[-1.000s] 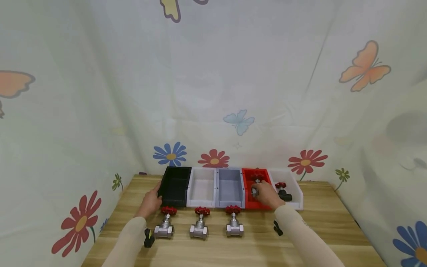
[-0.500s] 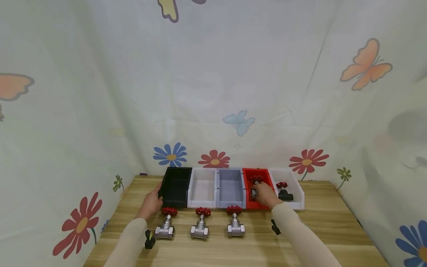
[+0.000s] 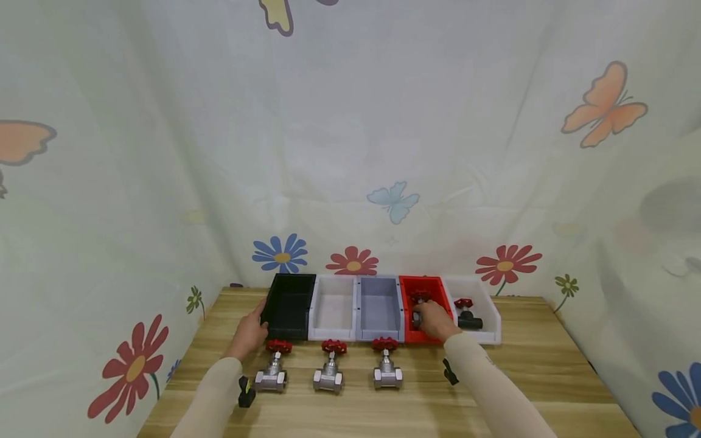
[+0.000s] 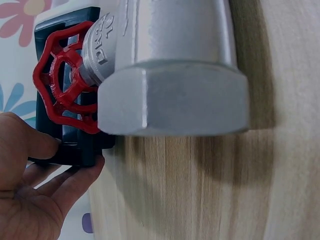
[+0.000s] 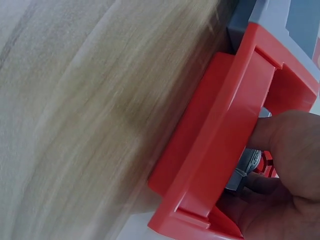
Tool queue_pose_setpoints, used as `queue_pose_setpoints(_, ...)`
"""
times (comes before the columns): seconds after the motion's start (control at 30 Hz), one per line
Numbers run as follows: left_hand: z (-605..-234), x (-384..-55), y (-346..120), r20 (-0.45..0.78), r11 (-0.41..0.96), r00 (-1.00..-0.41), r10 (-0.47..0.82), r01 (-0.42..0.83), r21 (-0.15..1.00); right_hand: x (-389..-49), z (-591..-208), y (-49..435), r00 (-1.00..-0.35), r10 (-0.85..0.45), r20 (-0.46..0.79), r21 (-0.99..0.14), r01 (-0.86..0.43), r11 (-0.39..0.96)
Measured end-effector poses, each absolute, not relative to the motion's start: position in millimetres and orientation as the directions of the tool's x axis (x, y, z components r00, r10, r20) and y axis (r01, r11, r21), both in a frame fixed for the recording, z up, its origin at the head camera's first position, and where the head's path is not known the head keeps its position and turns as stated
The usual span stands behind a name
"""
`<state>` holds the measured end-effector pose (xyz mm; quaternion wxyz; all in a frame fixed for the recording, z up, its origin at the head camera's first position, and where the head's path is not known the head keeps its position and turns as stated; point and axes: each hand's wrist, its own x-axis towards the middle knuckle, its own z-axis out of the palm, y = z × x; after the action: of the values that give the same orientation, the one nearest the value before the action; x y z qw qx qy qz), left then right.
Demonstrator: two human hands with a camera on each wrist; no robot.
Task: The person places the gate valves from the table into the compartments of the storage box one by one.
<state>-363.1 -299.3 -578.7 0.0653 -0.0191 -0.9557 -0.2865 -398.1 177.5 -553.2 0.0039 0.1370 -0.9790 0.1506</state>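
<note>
Metal valve (image 3: 419, 307) with red handwheel, down in red bin (image 3: 408, 316) near tabletop's (image 3: 547, 377) far edge, gripped by curled right hand (image 3: 435, 320). Likely heavy, rigid, smooth; best taken round the body. Left hand (image 3: 249, 333), fingers relaxed, against black bin (image 3: 287, 304).

The head camera looks forward and down across the table (image 3: 493, 389). Each wrist camera sits close, low to the wood: left by the black bin (image 4: 75, 150), right by the red bin (image 5: 220, 150), both visible from above.
</note>
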Motion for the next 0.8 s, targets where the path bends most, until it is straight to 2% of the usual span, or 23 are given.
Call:
queue_pose_setpoints(0.5, -578.7, -363.0, -299.5, 0.148, 0.825, -0.989, 0.001, 0.084, 0.559, -409.2, -562.5, 179.0, -0.977, -0.213, -0.006, -0.308, -0.201, 0.93)
queue_pose_setpoints(0.8, -577.3, -361.5, -297.3, 0.168, 0.824, -0.986, 0.0, 0.096, 0.559, -403.7, -547.2, 177.2, -0.969, -0.24, -0.051, -0.326, -0.211, 0.921)
